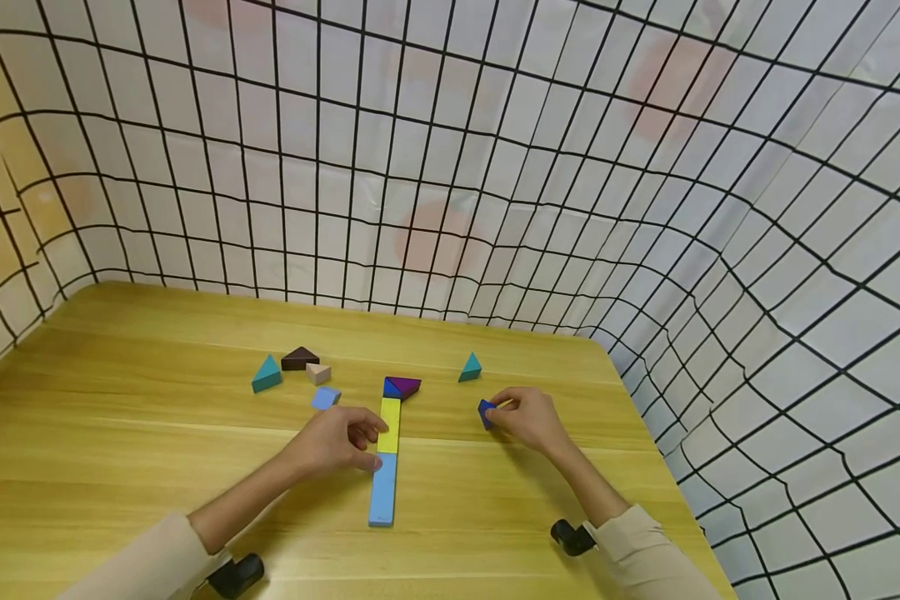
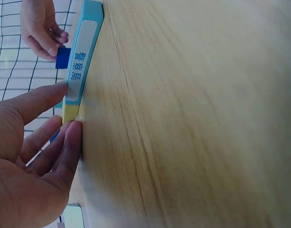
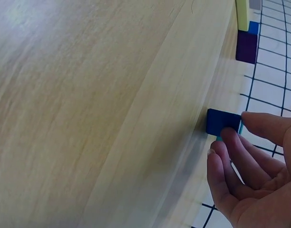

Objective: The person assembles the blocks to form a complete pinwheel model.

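Two flat bars lie end to end on the wooden table point(image 1: 120, 433), forming one straight strip: a yellow bar point(image 1: 390, 423) farther from the person and a light-blue bar point(image 1: 383, 492) nearer, the latter carrying a white label with printed characters visible in the left wrist view. The left hand point(image 1: 337, 442) rests at the left side of the strip near the joint of the two bars; its fingers are nearly straight and only loosely bent, with fingertips point(image 2: 71, 130) touching the edge of the yellow bar and nothing enclosed in the hand. At the far end of the yellow bar sits a small group of a blue and a dark purple triangular piece point(image 1: 402, 387), touching or just beside the bar's end. To the right of the strip, well apart from it, the right hand point(image 1: 528, 419) pinches a small dark-blue block point(image 1: 486, 412) between thumb and curled fingers; the block stands on or just above the table surface, which of the two cannot be told. Beyond this hand lies a teal triangle point(image 1: 470, 367). Left of the strip are a pale-blue block point(image 1: 326, 397), a beige block point(image 1: 318, 373), a dark-brown triangular piece point(image 1: 300, 358) and a second teal triangular piece point(image 1: 267, 374). A white sheet with a black grid point(image 1: 495, 167) encloses the table on its far and lateral sides.
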Available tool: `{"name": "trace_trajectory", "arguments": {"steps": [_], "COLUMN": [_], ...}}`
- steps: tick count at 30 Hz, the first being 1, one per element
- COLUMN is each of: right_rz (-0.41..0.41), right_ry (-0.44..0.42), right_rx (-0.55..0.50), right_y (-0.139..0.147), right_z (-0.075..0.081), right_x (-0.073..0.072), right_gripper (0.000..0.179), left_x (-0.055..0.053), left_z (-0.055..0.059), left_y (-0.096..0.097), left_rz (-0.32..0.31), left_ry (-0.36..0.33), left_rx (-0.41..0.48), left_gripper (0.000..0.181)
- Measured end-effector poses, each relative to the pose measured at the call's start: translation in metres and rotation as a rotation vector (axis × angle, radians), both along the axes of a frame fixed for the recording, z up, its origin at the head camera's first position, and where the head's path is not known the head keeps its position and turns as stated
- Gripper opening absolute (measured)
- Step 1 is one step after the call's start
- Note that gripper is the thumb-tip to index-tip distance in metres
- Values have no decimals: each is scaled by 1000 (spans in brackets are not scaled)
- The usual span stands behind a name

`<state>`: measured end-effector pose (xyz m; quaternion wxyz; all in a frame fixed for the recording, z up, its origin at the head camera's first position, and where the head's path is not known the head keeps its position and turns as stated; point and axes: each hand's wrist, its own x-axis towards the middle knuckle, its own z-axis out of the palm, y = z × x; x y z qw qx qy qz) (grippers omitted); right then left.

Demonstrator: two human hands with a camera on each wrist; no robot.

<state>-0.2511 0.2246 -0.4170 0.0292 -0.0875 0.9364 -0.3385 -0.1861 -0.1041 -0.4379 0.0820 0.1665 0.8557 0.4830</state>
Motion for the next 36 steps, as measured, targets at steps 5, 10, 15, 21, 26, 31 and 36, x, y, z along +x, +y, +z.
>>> {"name": "trace_trajectory", "arguments": {"steps": [5,10,15,21,26,31,36], "right_rz": [-12,-13,6,44,44,27,25], "right_ry": [-4,4,20,67,58,34,29], "right_rx": [26,44,30,37,21,25,21], "right_y": [-2,-3,-1,0,-1,-2,-3], "right_z": [1,1,3,3,2,1,0], "right_x": [-1,-1,-1,-1,0,-1,-1], "right_gripper": [18,18,21,22,22,20,18], "left_x": [0,0,0,0,0,0,0], "left_z": [0,-1,0,-1,-1,-1,-1], "left_y": [0,0,0,0,0,-1,-1], "left_rz": [2,1,2,1,-1,-3,-7], "left_ry": [3,2,-2,3,9,10,14], "left_rx": [-1,1,-1,-4,-4,-2,0], "left_gripper": [42,42,42,42,42,42,42]}}
